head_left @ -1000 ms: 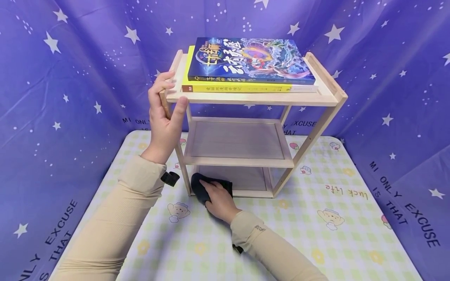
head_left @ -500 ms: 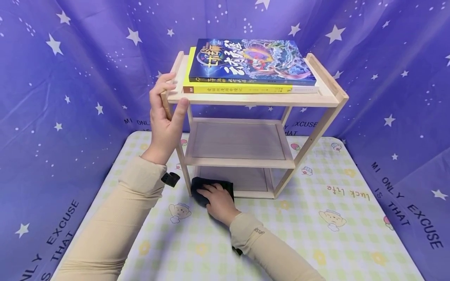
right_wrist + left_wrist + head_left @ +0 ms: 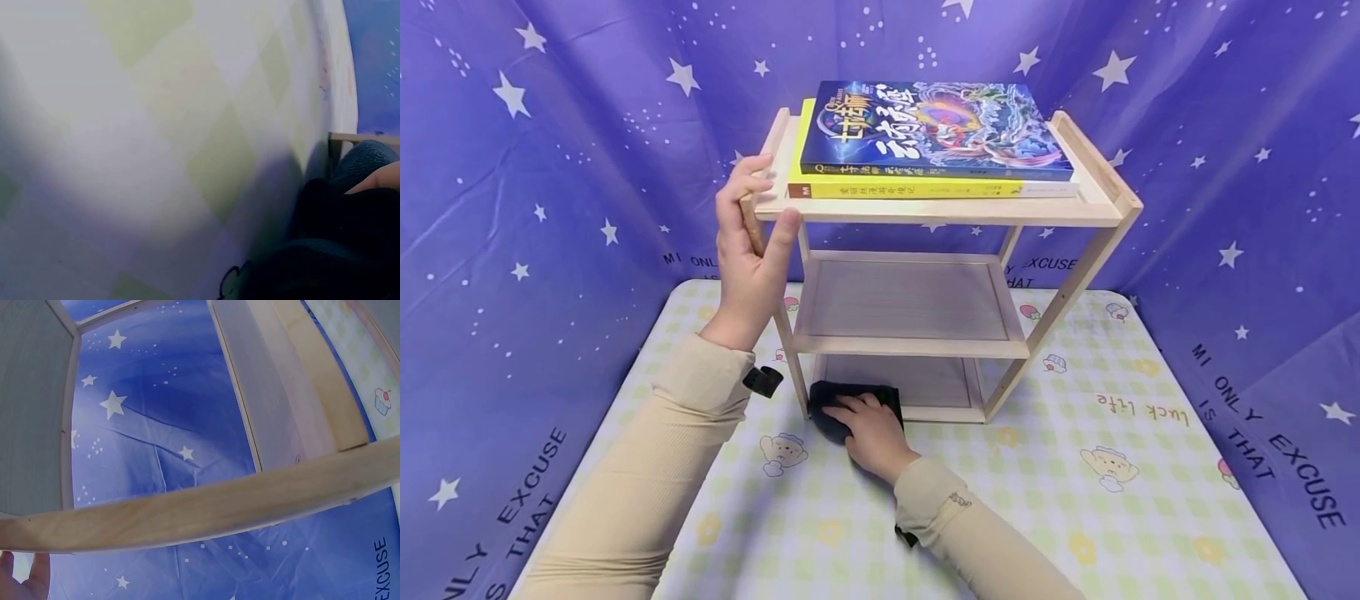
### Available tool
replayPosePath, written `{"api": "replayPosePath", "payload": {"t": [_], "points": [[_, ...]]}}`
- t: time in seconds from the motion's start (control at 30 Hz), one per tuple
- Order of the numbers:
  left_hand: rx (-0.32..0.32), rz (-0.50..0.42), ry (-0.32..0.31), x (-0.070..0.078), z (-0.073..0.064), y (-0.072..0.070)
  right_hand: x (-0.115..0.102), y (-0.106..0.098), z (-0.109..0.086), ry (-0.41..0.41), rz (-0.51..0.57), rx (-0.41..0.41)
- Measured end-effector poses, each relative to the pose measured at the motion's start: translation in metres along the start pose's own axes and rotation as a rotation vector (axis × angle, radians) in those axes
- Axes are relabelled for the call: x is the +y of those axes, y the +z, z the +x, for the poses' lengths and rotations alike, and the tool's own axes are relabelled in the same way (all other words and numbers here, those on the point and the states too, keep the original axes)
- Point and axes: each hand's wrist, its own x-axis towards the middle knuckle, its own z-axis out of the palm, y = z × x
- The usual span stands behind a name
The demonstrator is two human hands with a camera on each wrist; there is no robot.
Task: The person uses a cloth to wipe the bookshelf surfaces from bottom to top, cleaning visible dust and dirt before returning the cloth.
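Observation:
A three-tier wooden shelf rack [image 3: 940, 346] stands on the table. My left hand [image 3: 748, 258] grips its top left corner, thumb over the front edge and fingers over the side rail; in the left wrist view only fingertips [image 3: 34, 578] show, below a wooden post [image 3: 187, 515]. Low at the front left, my right hand [image 3: 876, 433] holds a dark cloth [image 3: 831, 408] against the bottom tier [image 3: 932, 383]. In the right wrist view the cloth [image 3: 337, 219] is bunched under the hand, with one digit visible and the rest hidden.
Two books lie stacked on the top tier: a blue illustrated book [image 3: 940, 125] over a yellow one [image 3: 880, 190]. A checkered tablecloth [image 3: 1037, 517] covers the table. Purple starred curtains [image 3: 550, 208] enclose the back and sides.
My right hand and the cloth have shifted slightly toward me and to the right along the bottom tier's front edge. The left hand keeps its grip on the rack.

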Motion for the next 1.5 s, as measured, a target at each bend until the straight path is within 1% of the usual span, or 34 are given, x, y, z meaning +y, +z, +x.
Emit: {"api": "replayPosePath", "payload": {"t": [0.2,0.43,0.57,0.77,1.0,1.17,1.33,1.5], "points": [[-0.002,0.010,-0.001,0.000,-0.001,0.000,0.008,-0.004,-0.006,0.053,0.084,0.014],[0.011,0.050,0.040,-0.001,0.000,-0.001,0.017,-0.004,-0.014,0.069,0.126,0.044],[0.006,0.046,0.033,-0.001,0.000,-0.001,0.022,-0.003,-0.017,0.080,0.139,0.069],[-0.002,0.027,0.012,-0.001,0.000,0.000,0.027,-0.004,-0.022,0.100,0.155,0.076],[0.000,0.013,0.007,0.001,0.000,0.000,0.032,-0.006,-0.027,0.122,0.164,0.097],[0.001,0.012,0.014,0.001,-0.001,0.000,0.035,-0.005,-0.030,0.156,0.167,0.125],[0.005,-0.013,0.014,0.001,-0.001,0.000,0.038,-0.006,-0.032,0.186,0.175,0.130],[0.001,-0.014,0.007,0.001,0.000,0.000,0.039,-0.007,-0.034,0.222,0.185,0.138]]}}
